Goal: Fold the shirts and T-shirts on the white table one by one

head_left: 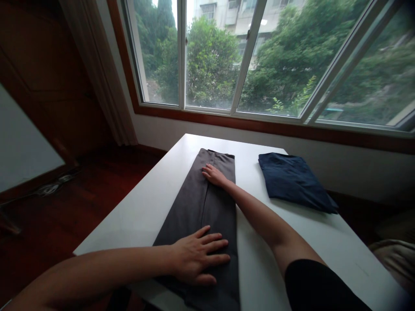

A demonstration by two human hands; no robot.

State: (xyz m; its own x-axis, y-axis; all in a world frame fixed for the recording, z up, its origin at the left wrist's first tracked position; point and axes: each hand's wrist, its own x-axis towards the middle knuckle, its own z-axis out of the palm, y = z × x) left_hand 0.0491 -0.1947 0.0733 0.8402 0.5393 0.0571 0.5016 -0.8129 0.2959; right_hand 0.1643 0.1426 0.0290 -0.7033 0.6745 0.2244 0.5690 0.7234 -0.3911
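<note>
A pair of dark grey trousers (191, 203), folded lengthwise, lies flat along the white table (136, 216), its waistband at the far end. My left hand (197, 257) rests palm down on the near part, fingers spread and pointing right. Farther up, close to the waistband, my right hand (214, 175) lies flat on the cloth with its fingers pointing left. Neither hand grips the fabric. To the right, apart from both hands, sits a folded dark blue garment (292, 181).
Beyond the table's far edge is a wall with a wide window (214, 65). A curtain (100, 69) hangs at the left, beside a brown wooden door (48, 65). Cables (53, 186) lie on the dark red floor (94, 207). Striped cloth (394, 259) shows at the right edge.
</note>
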